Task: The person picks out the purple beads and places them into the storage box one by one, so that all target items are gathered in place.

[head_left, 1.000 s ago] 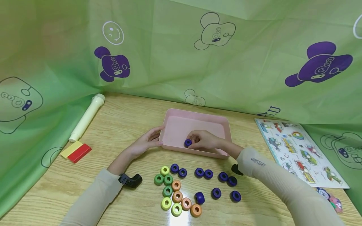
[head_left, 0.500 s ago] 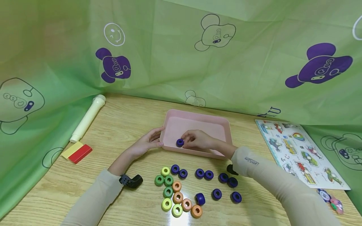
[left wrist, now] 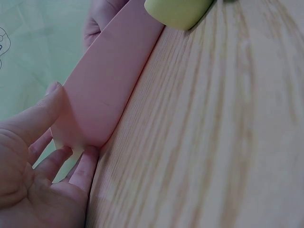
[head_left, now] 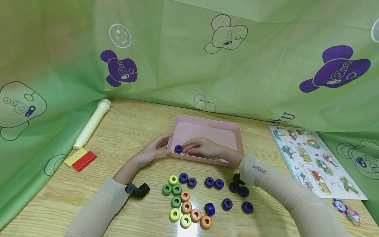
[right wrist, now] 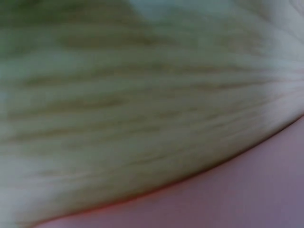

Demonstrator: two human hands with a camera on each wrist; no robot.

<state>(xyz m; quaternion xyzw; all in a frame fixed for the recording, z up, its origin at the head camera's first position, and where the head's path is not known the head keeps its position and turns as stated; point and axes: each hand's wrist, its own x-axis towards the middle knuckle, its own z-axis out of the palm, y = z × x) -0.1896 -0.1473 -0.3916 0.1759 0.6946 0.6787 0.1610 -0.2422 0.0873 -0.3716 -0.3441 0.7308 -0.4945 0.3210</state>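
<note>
A pink tray (head_left: pixel 207 161) stands mid-table. My left hand (head_left: pixel 152 150) touches its near left corner; in the left wrist view, the thumb is at the tray's rim and the other fingertips (left wrist: pixel 89 151) meet the end wall low down. Inside the tray, a dark purple bead (head_left: pixel 178 149) with a round hole sits at the near left corner. My right hand (head_left: pixel 204 147) reaches low into the tray, its extended fingertips right beside that bead. The right wrist view shows only blurred wood grain and part of the pink tray (right wrist: pixel 247 190).
Several purple beads (head_left: pixel 227 204) lie in front of the tray, beside green (head_left: pixel 167 189), yellow (head_left: pixel 174 214) and orange beads (head_left: pixel 206 222). At left are a cream tube (head_left: pixel 91 125) and a yellow-and-red block (head_left: pixel 80 159). A picture board (head_left: pixel 316 161) lies at right; a green curtain (head_left: pixel 171 59) hangs behind.
My right hand has moved left inside the tray, taking the purple bead from mid-front to the left corner; its fingers have straightened off the bead. The left hand stays at the tray.
</note>
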